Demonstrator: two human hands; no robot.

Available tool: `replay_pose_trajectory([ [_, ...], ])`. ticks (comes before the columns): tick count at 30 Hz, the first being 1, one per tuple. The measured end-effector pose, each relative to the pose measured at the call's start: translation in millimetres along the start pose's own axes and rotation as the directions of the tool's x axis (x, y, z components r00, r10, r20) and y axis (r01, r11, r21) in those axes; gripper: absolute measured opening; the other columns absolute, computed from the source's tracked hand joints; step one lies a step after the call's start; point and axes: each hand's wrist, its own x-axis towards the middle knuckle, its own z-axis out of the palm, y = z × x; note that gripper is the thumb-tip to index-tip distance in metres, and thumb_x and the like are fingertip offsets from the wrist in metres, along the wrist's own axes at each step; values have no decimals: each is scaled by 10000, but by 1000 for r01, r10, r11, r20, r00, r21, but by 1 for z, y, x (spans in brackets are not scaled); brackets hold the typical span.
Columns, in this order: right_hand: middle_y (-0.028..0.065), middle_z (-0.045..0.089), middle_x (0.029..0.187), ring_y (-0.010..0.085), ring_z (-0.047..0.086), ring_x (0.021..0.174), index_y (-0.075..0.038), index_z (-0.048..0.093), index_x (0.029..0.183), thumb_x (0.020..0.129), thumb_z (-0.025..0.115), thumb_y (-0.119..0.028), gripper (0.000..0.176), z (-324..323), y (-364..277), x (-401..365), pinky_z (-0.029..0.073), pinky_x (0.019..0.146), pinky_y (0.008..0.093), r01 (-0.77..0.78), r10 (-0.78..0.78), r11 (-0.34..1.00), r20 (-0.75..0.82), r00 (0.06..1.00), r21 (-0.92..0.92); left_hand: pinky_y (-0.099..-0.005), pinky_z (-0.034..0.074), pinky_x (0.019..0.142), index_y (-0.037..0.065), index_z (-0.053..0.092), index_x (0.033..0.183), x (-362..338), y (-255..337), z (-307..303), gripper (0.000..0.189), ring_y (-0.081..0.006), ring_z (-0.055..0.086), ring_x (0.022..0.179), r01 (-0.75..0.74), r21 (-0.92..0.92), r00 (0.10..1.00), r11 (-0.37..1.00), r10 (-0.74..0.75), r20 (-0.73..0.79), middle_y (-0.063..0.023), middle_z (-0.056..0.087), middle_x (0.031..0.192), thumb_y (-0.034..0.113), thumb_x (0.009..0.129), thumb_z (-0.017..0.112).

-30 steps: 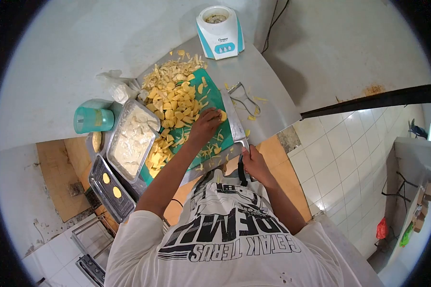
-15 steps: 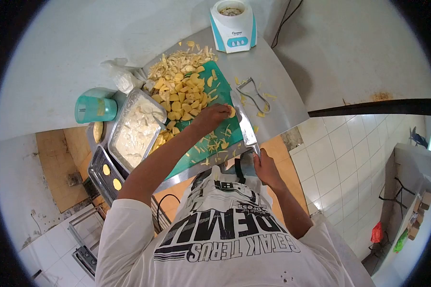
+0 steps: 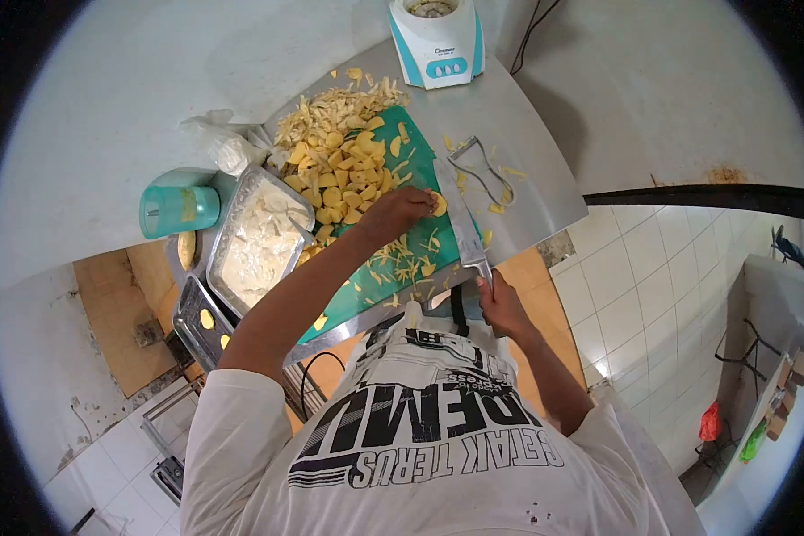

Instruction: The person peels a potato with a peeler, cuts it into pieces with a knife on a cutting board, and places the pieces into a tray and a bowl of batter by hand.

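My left hand (image 3: 404,213) is closed around a yellow potato piece (image 3: 439,205), held over the right edge of a green cutting board (image 3: 403,129). In my right hand (image 3: 502,304) is the handle of a large knife (image 3: 458,210). Its wide blade points away from me along the board's right side, close beside the potato piece. A heap of cut potato chunks (image 3: 344,174) lies on the board left of my left hand, and thin potato strips (image 3: 402,261) are scattered nearer to me. To the right of the blade rests a looped metal peeler (image 3: 484,170).
Peelings (image 3: 330,116) are piled at the back of the metal table (image 3: 536,170). A white and turquoise blender base (image 3: 438,45) stands behind. On the left are a metal tray of pale batter (image 3: 257,237), a turquoise jug (image 3: 179,211), a plastic bag (image 3: 228,147) and a dark tray (image 3: 190,313).
The view has shifted slightly. My left hand still grips the potato piece beside the blade, and my right hand keeps hold of the knife, with little visible movement.
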Motion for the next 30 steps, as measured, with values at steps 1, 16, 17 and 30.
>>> replay_pose_trajectory([
  [1, 244, 577, 661, 408, 605, 615, -7, 454, 992, 998, 419, -362, 357, 0, 6, 1, 458, 569, 494, -27, 24, 998, 41, 999, 60, -316, 529, 885, 52, 669, 913, -1, 0, 0, 163, -227, 626, 991, -3, 35, 1000, 999, 2, 29, -54, 662, 982, 18, 756, 638],
  [16, 91, 521, 615, 202, 536, 513, -27, 453, 997, 1012, 410, -349, 325, 5, 0, -3, 426, 489, 375, -91, 58, 922, 97, 994, 375, -308, 544, 836, 50, 659, 966, -2, 6, -6, 148, -232, 632, 1009, -41, 129, 999, 991, 40, 10, -66, 648, 1043, 106, 833, 627],
  [17, 93, 520, 617, 205, 536, 515, -26, 450, 981, 1011, 409, -352, 329, 8, 4, -3, 424, 491, 379, -56, 33, 932, 69, 997, 357, -306, 546, 827, 47, 658, 965, -2, 6, -5, 147, -234, 634, 998, -61, 149, 998, 987, 62, 2, -65, 647, 1041, 106, 836, 623],
  [30, 52, 488, 620, 166, 509, 504, -34, 419, 971, 1017, 389, -351, 322, -1, -7, 1, 417, 458, 333, -118, 42, 906, 191, 981, 408, -317, 518, 888, 43, 669, 976, 3, 2, -4, 217, -240, 609, 1016, -34, 25, 998, 999, 32, 62, -55, 653, 1028, 37, 769, 603],
])
